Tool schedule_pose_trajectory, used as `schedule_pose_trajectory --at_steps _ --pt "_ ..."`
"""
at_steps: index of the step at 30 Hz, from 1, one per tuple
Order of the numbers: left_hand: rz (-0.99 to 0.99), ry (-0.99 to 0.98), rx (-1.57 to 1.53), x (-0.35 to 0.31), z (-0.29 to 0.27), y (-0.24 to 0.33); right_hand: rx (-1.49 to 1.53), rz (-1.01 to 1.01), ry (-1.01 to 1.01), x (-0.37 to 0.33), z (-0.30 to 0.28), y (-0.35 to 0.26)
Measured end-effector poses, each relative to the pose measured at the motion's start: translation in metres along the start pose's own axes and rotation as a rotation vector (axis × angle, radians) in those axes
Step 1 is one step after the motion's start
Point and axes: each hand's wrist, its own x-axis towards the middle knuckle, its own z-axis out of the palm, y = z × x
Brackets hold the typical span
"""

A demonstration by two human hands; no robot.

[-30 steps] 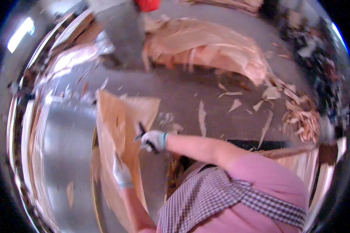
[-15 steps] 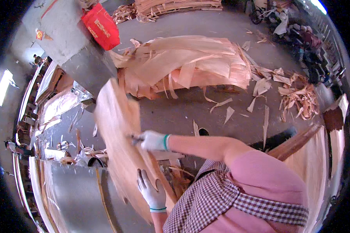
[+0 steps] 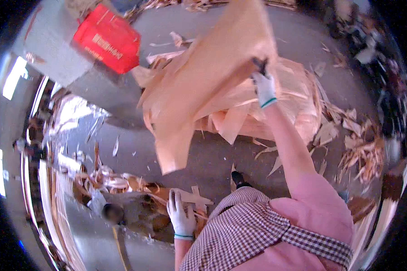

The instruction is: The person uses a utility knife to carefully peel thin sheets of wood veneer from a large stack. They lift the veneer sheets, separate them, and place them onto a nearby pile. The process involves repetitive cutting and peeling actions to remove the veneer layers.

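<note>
A large, thin sheet of wood veneer (image 3: 212,67), smeared a little by motion, is held up in front of me. Dark-tipped fingers of my right hand (image 3: 263,86), in a white glove with a green cuff, are closed on its right edge. The sheet hangs over a low pile of veneer sheets (image 3: 298,97) on the floor and hides much of it. My left hand (image 3: 182,217), gloved alike, is at the near edge of a grey metal-topped table (image 3: 95,244). Its fingers are stretched out and hold nothing.
A red bag (image 3: 108,38) hangs on a grey pillar (image 3: 54,40) at the upper left. Veneer scraps (image 3: 362,156) lie heaped on the floor at the right. More scraps (image 3: 117,180) lie beyond the table. Upright veneer sheets (image 3: 52,212) stand at the left.
My right hand has swung the veneer sheet off the table, away and to the right, over the floor pile. My left hand no longer touches the sheet.
</note>
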Motion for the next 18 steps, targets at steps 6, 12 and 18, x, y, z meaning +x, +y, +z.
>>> schedule_pose_trajectory --at_steps 6,12,18 --pt "-0.222 0.095 -0.016 0.012 0.010 -0.054 0.015 0.274 0.098 0.107 -0.047 0.120" --pt "-0.676 0.541 -0.108 -0.027 -0.019 -0.164 0.281 0.601 0.120 0.146 -0.075 0.169" --pt "-1.006 1.576 -0.545 -0.105 -0.068 -0.313 -0.247 0.754 0.251 0.082 -0.054 0.224"
